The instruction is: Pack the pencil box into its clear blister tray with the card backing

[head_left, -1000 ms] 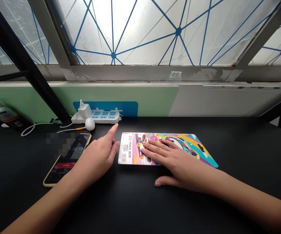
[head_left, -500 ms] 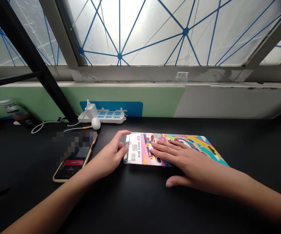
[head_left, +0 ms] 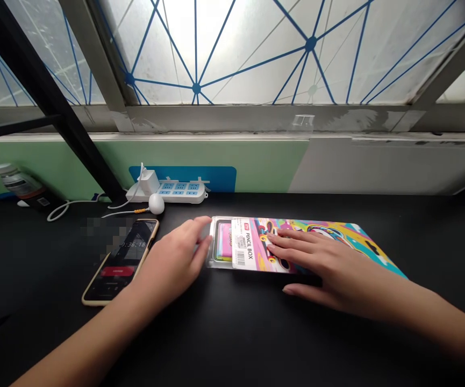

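Observation:
A flat, brightly printed pencil box (head_left: 337,236) in a clear wrapper lies on the black table (head_left: 232,333). Its printed sleeve has slid to the right, and an inner tray end (head_left: 223,242) sticks out at the left. My left hand (head_left: 171,263) pinches that left end with thumb and fingers. My right hand (head_left: 329,263) lies flat on top of the box, fingers stretched out and pressing on the sleeve, thumb on the table in front.
A phone (head_left: 119,260) with a lit screen lies left of my left hand. Behind it are a white power strip (head_left: 171,191) with a charger, a white earbud case (head_left: 156,203) and cables. A bottle (head_left: 18,183) lies at far left. A wall and window run behind.
My left hand went from open beside the box to gripping its left end. The printed sleeve has shifted right under my right hand, exposing the inner tray.

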The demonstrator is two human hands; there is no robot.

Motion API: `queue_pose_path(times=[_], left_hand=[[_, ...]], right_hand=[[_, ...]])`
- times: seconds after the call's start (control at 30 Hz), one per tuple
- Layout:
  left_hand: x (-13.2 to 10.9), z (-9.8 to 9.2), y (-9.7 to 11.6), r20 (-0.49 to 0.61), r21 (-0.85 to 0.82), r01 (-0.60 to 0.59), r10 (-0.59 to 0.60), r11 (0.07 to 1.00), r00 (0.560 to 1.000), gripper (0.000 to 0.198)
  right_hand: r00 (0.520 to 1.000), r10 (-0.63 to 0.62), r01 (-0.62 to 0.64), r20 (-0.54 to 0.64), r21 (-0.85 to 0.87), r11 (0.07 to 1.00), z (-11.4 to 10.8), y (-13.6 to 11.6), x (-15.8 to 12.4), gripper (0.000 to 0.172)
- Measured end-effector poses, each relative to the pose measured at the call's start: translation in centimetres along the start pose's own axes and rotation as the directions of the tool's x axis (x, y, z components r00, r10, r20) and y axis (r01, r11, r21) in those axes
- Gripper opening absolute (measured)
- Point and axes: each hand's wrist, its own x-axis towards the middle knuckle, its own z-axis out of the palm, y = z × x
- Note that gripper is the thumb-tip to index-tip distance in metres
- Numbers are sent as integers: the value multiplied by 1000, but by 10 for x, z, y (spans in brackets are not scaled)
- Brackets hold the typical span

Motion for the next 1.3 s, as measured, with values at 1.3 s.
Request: queue_pose_path(times=[1.3], left_hand=[[16,24,31,291,120,-208,166,971,942,79]], right_hand=[[989,-44,22,-141,-158,987,45,-20,18,60]])
